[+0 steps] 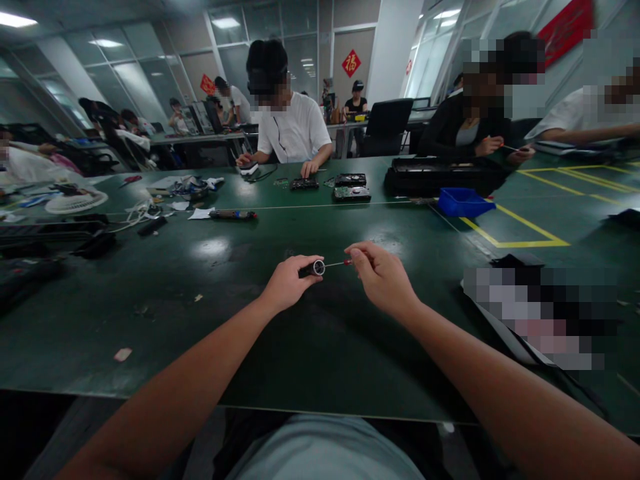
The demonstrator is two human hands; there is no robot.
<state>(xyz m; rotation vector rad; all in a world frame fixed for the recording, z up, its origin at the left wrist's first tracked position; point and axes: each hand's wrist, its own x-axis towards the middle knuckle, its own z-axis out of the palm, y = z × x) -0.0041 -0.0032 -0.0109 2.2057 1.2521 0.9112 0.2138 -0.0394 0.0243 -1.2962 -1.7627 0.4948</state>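
Observation:
Above the middle of the green table (250, 347), my left hand (289, 285) is closed round a black cylindrical part (311, 269) with a pale ring at its open end. That ringed end faces me and slightly to the right. In the fingers of my right hand (383, 273) is a thin screwdriver (345, 263) with a red handle, mostly covered by the fingers. Its metal shaft points left and reaches the black part near the ring. Whether the tip touches the part or sits behind it I cannot tell.
A long dark tool (233, 215) lies beyond my left hand. Across the table, a person (295, 127) works by several hard drives (352, 193). A blue bin (463, 202) stands back right, before a black case (445, 177). Cables and a white fan-like disc (77, 200) lie left.

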